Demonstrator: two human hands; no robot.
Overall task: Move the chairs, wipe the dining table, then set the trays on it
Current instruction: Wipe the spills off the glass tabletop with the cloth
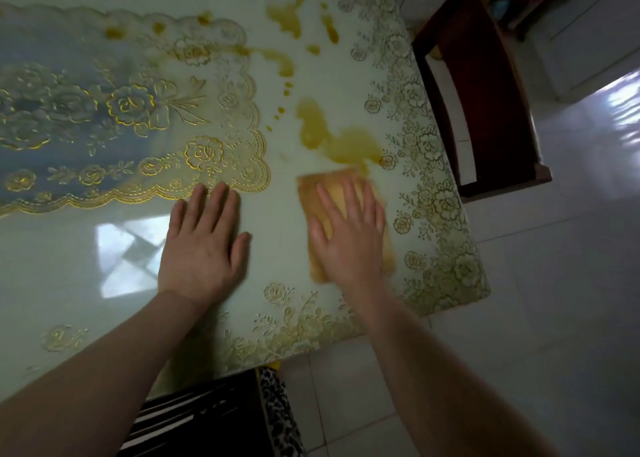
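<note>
Both bare forearms reach forward from the near edge of the bench point(114, 255), which is pale, glossy and trimmed with gold flower patterns along its edges. The right hand point(349, 235) lies palm down, fingers point(327, 200) spread and straight, pressed flat on a yellow cloth point(311, 193) near the bench's right edge; nothing is gripped, the cloth is just pinned under the palm. The hand and cloth are slightly blurred. Just beyond the cloth's far end a yellowish-brown spill point(332, 138) sits on the bench, with more blotches and drops trailing toward the far edge. The left hand point(204, 245) rests flat on the bench beside the cloth, apart from it, fingers loosely extended and empty, their tips just touching the scalloped rim of a gold-embossed mat point(114, 110) that covers the bench's middle. A dark wooden chair point(485, 86) stands on the tiled floor point(561, 300) off the right edge, apart from the bench.
</note>
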